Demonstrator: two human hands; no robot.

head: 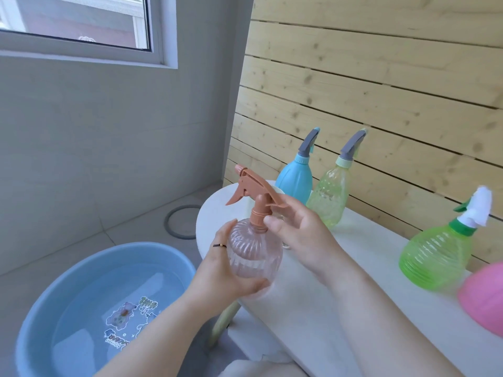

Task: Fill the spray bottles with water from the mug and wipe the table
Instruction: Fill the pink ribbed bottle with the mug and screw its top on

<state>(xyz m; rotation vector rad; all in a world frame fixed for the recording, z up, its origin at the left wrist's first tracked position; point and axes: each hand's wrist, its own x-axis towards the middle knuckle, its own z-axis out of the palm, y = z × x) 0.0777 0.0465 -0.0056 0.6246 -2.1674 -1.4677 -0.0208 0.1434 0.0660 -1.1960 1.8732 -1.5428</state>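
A clear pinkish ribbed spray bottle [254, 253] with a terracotta trigger head [251, 187] is held above the left end of the white table [340, 281]. My left hand [228, 270] wraps its round body from the left. My right hand [296, 227] pinches the collar under the trigger head. On the table against the wooden wall stand a blue spray bottle [295, 178], a pale green clear bottle [330, 194] and a bright green bottle with a white head [438, 257]. A pink rounded bottle [483, 297] shows at the right edge. A glass rim behind my right hand may be the mug; I cannot tell.
A light blue basin [35, 322] with water and cartoon stickers sits on the floor at lower left. A grey ring [170, 221] lies on the floor tiles behind it. The slatted wooden wall [381, 91] backs the table. A table leg [223, 322] slants down below the bottle.
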